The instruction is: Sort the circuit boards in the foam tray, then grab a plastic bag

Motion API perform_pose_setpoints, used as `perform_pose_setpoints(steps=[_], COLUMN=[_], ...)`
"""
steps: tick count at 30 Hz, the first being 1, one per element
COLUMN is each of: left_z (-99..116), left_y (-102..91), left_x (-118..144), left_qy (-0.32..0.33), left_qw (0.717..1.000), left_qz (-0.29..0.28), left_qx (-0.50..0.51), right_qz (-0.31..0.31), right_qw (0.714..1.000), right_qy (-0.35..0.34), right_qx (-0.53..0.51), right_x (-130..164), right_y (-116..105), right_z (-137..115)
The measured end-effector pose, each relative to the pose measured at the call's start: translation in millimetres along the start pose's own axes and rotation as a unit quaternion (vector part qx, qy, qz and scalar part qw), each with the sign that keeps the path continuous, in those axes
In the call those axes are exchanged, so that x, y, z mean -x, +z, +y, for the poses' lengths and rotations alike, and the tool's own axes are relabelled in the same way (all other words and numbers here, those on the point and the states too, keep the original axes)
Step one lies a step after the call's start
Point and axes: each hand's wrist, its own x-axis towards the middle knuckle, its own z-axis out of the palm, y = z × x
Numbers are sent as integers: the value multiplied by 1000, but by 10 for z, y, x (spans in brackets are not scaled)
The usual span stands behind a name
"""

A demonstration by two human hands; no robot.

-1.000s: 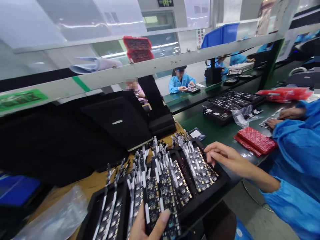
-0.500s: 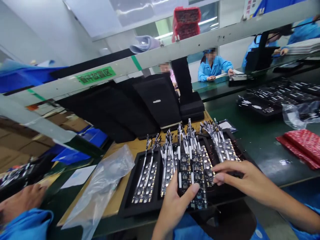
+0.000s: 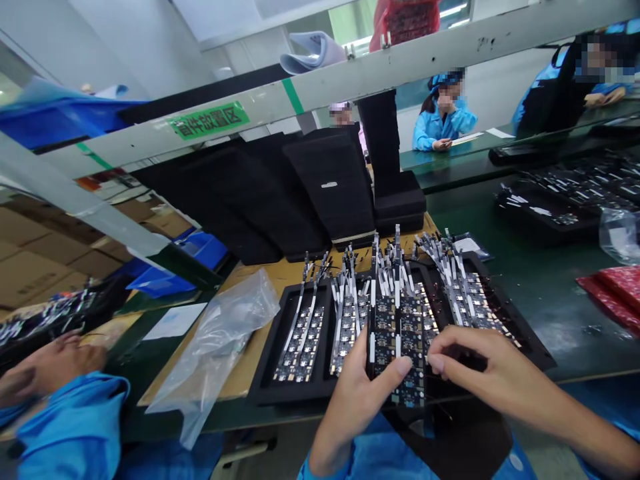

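Observation:
My left hand [image 3: 357,387] grips a black circuit board panel [image 3: 411,350] by its left edge, the thumb lying across its face. White strips and thin leads stick up past the panel's far end. Beside the panel's right edge is my right hand [image 3: 483,360], its fingers curled and the thumb and forefinger brought together. Whether anything small is between those fingertips I cannot make out. Under and behind the panel lies a black foam tray [image 3: 257,393], with more board panels [image 3: 300,343] with white strips in its compartments.
A clear plastic bag [image 3: 215,347] and a paper sheet [image 3: 174,321] lie on the left. Black foam trays [image 3: 330,187] lean upright behind, under a metal rail [image 3: 265,100]. Red bubble wrap [image 3: 613,293] lies on the right. At far left is a co-worker's hand [image 3: 65,363].
The view has shifted, so the bench appears further right and slightly higher. My left hand keeps hold of the panel. My right fingers have curled in closer together at its right edge.

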Motion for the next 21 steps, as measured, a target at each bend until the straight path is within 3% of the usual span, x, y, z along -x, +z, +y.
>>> perform_pose_setpoints(steps=[21], left_z=[77], left_y=[35], left_x=[-1], left_qy=[-4], left_qw=[998], left_qz=[-8], left_qx=[-62], right_qz=[-16], right_qw=[1000], right_qy=[3], right_qx=[11], right_x=[-33], right_y=[-21], right_z=[-55])
